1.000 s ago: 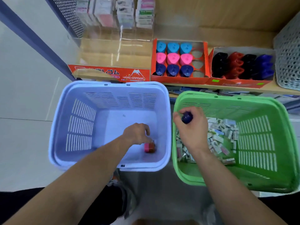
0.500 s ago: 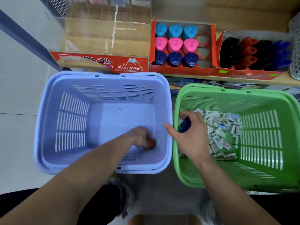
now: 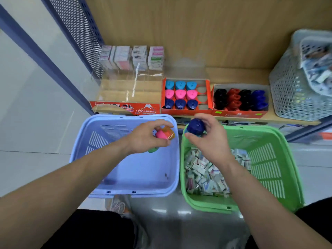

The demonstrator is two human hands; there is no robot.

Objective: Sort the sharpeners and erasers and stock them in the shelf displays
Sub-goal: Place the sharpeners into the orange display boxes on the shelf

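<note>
My left hand [image 3: 145, 139] holds a pink sharpener [image 3: 162, 134] with an orange clear part above the blue basket [image 3: 100, 141]; something green peeks out under the hand. My right hand [image 3: 208, 139] grips a dark blue sharpener [image 3: 195, 125] over the near left corner of the green basket [image 3: 269, 159], which holds several small boxed erasers [image 3: 203, 173]. On the shelf, the orange sharpener display [image 3: 185, 109] holds blue, pink and navy sharpeners, with three bare slots on its right. A clear eraser display [image 3: 125, 106] stands to its left.
A box of black, red and blue sharpeners [image 3: 240, 99] sits right of the orange display. A grey mesh basket [image 3: 294, 97] stands at the shelf's right end. Stacked eraser packs [image 3: 133, 58] line the back. A perforated blue shelf post [image 3: 79, 38] rises on the left.
My left hand lifted the pink sharpener up from the floor of the blue basket. My right hand rose with the navy sharpener toward the shelf. The view tilted up.
</note>
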